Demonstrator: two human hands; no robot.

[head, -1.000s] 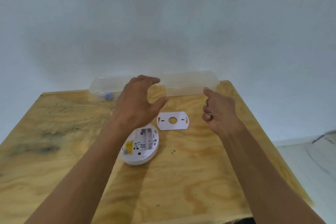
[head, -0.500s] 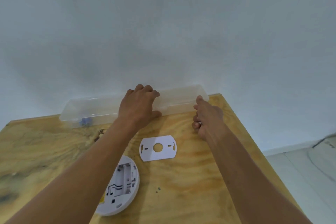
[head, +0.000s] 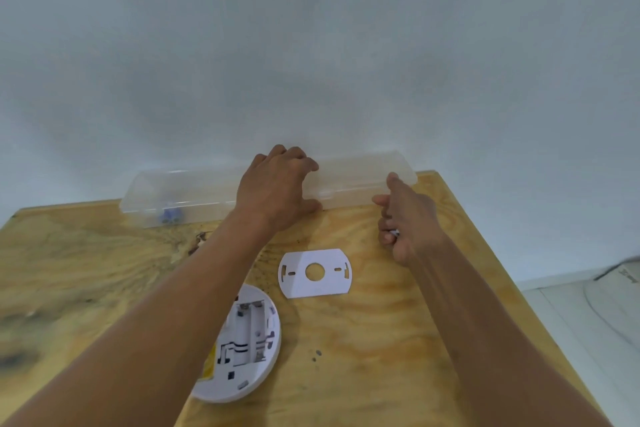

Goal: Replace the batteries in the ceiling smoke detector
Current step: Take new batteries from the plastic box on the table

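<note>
Smoke detector (head: pixel 242 343) at 6 o'clock, bay empty, I see. Left hand (head: pixel 273 191) clamps clear box (head: pixel 360 177) at 12; right hand (head: pixel 405 215) curled round something small, thumb at lid. Risk: box skids, lid jerks, blue batteries (head: pixel 169 215) scatter

Both hands have reached forward; left hand (head: pixel 277 191) now grasps the clear box (head: pixel 360 177).

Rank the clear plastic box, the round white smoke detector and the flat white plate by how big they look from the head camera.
1. Clear plastic box, longest by far.
2. Smoke detector, partly hidden by the left arm and nearer the camera, so somewhat unsure.
3. Flat white plate.
</note>
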